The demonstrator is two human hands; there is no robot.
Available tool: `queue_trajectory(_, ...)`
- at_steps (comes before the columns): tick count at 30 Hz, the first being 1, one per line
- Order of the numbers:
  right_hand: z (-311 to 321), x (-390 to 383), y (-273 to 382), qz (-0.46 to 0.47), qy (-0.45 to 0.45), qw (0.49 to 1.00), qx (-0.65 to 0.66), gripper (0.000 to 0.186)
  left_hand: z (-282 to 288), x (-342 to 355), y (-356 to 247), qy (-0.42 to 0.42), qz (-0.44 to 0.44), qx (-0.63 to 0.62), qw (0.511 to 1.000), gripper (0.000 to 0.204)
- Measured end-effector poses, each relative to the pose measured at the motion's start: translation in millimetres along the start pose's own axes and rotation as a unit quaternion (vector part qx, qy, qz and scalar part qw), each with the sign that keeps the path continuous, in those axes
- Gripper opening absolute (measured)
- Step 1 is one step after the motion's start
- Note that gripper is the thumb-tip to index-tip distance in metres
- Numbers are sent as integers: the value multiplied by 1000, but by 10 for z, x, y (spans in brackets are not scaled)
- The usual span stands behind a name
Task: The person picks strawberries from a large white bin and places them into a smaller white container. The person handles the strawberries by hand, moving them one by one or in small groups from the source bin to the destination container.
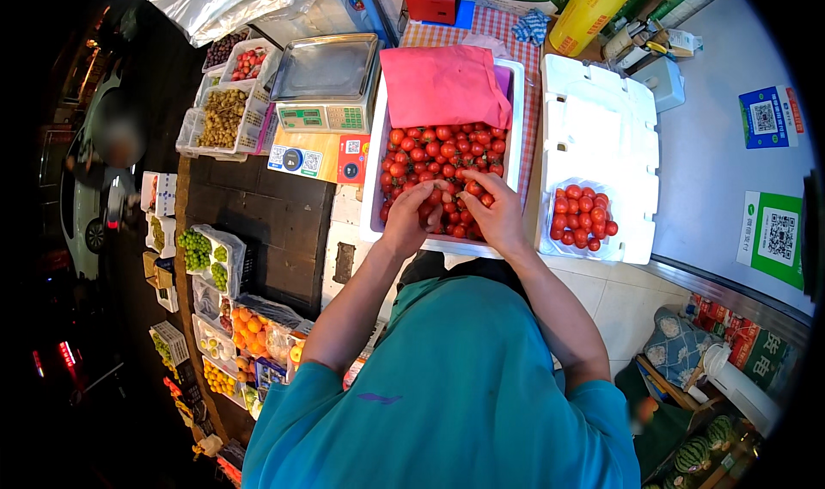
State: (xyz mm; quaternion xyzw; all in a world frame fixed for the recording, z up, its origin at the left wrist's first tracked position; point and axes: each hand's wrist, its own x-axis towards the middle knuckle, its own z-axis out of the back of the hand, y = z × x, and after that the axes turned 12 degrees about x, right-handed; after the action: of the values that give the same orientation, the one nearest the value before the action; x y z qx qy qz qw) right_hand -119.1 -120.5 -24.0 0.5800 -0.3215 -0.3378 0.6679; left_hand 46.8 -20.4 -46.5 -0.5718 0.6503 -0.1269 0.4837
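A white foam box (519, 158) on the worktop (601, 296) is filled with cherry tomatoes (443, 149), half covered by a pink bag (443, 85). Both hands are sunk among them: tomatoes are pinched by the left hand (412, 214) and the right hand (491, 210). A small clear tub (582, 218) of tomatoes is seen just beside, on a foam lid (601, 119).

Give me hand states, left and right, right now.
Left hand: fingers curled down into the cherry tomatoes in the white foam box; a closed grip cannot be told.
Right hand: also among the tomatoes, fingertips pinching one; grip looks closed.
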Motion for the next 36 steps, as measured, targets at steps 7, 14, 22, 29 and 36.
queue_trajectory(7,5,-22,-141,-105,51,992,52,25,106,35,99,79,28,-56,995,27)
queue_trajectory(14,-124,-22,-53,-187,71,956,213,22,-60,-21,75,19,20,56,998,57)
queue_trajectory(22,-282,-12,-193,-287,0,945,154,23,-119,-80,227,-41,-134,307,941,49)
queue_trajectory(29,-150,4,-240,-333,-43,888,315,34,-124,-187,216,-119,-309,531,780,68)
queue_trajectory(36,-64,-51,-183,-161,43,978,126,60,-169,-184,235,-153,-273,437,843,42)
